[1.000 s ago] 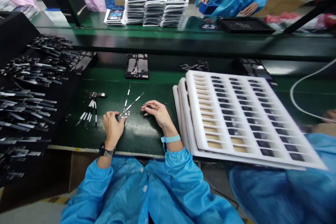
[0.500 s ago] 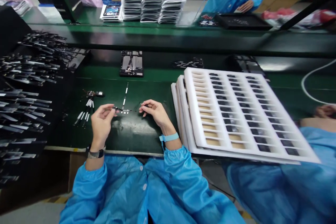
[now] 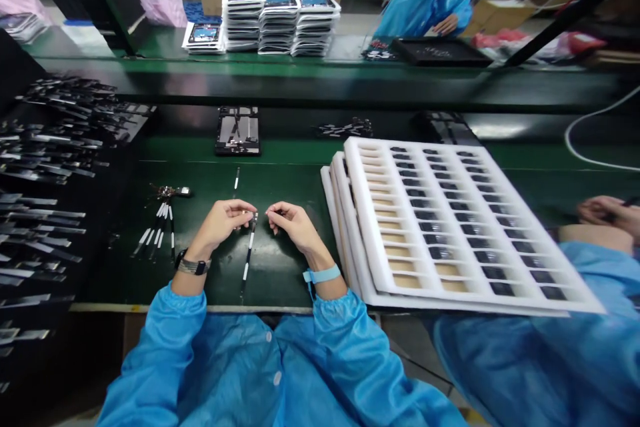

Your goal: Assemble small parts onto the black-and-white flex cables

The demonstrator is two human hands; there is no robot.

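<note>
My left hand (image 3: pixel 220 223) is pinched on the top end of a thin black-and-white flex strip (image 3: pixel 249 253), which hangs down toward me over the green mat (image 3: pixel 280 180). My right hand (image 3: pixel 295 225) is closed in a pinch on a tiny dark part (image 3: pixel 274 212), close to the strip's top end. One loose strip (image 3: pixel 237 178) lies on the mat just beyond my hands. A small bunch of similar strips (image 3: pixel 160 227) lies to the left of my left hand.
Stacked white foam trays (image 3: pixel 350 227) with rows of small dark parts sit to my right. Black racks of strips (image 3: pixel 45 167) fill the left. A phone frame (image 3: pixel 237 131) lies on the belt ahead. Another person's blue sleeve (image 3: pixel 575 320) and hand (image 3: pixel 605 210) are at right.
My left hand picked one strip from the mat, lifted it and brought it in toward my right hand; the strip now hangs vertically. My right hand stayed nearly in place.
</note>
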